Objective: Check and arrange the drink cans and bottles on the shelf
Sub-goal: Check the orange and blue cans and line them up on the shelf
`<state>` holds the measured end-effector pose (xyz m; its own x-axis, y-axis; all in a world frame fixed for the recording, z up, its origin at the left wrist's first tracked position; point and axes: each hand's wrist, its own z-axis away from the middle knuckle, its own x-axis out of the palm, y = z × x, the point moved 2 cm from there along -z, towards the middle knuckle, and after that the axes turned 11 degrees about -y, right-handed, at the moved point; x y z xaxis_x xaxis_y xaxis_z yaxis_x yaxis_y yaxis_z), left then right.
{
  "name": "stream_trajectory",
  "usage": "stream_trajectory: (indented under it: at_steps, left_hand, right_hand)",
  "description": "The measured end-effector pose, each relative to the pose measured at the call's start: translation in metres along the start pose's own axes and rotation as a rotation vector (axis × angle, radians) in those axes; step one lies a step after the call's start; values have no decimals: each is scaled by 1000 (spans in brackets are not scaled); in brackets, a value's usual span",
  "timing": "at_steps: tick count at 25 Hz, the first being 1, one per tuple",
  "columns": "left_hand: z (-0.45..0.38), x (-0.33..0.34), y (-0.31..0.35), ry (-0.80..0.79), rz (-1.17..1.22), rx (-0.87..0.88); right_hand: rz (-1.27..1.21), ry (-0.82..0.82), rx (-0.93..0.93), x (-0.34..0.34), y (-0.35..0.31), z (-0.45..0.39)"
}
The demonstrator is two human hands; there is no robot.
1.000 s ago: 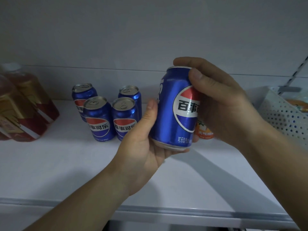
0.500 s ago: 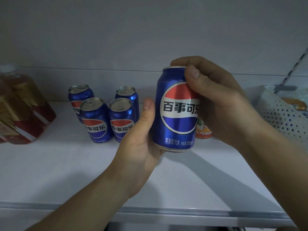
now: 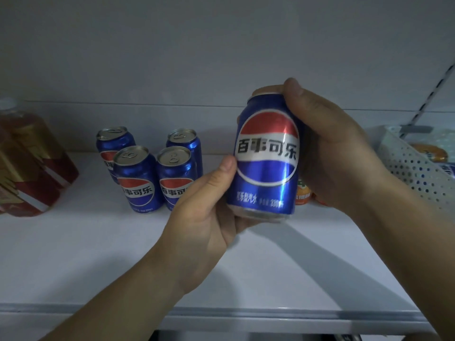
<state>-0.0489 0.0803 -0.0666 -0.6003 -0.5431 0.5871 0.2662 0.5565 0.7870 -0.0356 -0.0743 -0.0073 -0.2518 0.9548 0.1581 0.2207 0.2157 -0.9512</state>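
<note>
Blue can [image 3: 267, 156] above shelf [image 3: 98, 254], front-edge clear.

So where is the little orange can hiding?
In the head view, the orange can stands on the white shelf, right of centre, mostly hidden behind the held blue can and the right hand.

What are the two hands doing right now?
Left hand: holds the blue can from below, thumb on its side.
Right hand: grips the same can, fingers curled over its top.

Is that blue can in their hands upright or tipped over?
Nearly upright: the held Pepsi can has its top up and logo level, leaning slightly, gripped by the left hand and right hand.
</note>
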Motion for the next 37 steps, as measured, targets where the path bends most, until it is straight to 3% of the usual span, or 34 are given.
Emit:
stream_trajectory:
  at_steps: [6,15,17,20,26,32,37]
  left_hand:
    - [1,-1,3,-64,-76,-138]
    - [3,2,13,-69,-187,-199]
    - [4,-1,13,-67,-207,-189]
    - [7,-9,14,-49,-503,-102]
    - [9,-17,20,35,-741,88]
    - [12,-23,35,190,-792,267]
    - [20,-24,43,183,-821,270]
  right_hand:
    - [415,152,267,2,4,4]
    - [487,160,318,3,8,3]
    - [498,177,282,6,5,4]
    - [513,139,107,10,0,7]
    - [492,-88,-263,21,-2,10]
    - [517,-278,-365,20,-1,15]
    - [542,-312,-398,28,-2,18]
